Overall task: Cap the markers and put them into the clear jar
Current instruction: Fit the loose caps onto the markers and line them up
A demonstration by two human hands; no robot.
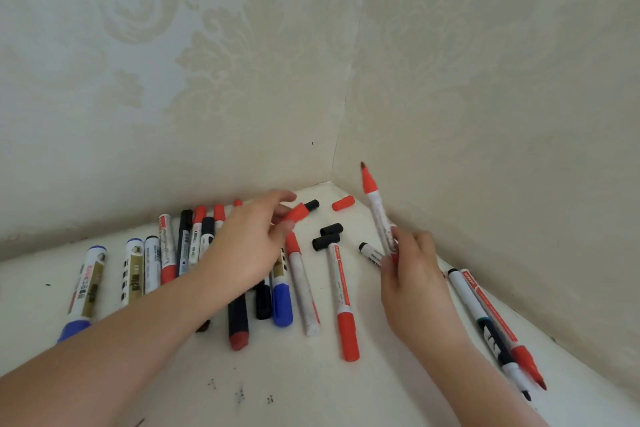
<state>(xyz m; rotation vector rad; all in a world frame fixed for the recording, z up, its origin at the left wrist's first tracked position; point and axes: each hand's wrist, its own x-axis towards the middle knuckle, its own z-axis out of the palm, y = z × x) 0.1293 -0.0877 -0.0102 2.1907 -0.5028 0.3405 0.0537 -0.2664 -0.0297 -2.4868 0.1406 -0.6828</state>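
Observation:
My right hand (pixel 414 274) grips an uncapped red marker (pixel 377 215) near its lower end, tip pointing up toward the wall corner. My left hand (pixel 249 246) pinches a red cap (pixel 296 212) between thumb and fingers, above the pile. Several markers lie on the white surface: blue-capped ones (pixel 88 288) at the left, a red-capped one (pixel 341 295) in the middle, two thin uncapped pens (pixel 491 322) along the right wall. A loose red cap (pixel 343 203) lies near the corner; loose black caps (pixel 329 236) lie beside it. No clear jar is in view.
The white surface (pixel 311 392) ends in a corner of two patterned cream walls (pixel 242 80). Small dark specks (pixel 239 393) mark the surface near me. Both forearms reach in from the bottom edge.

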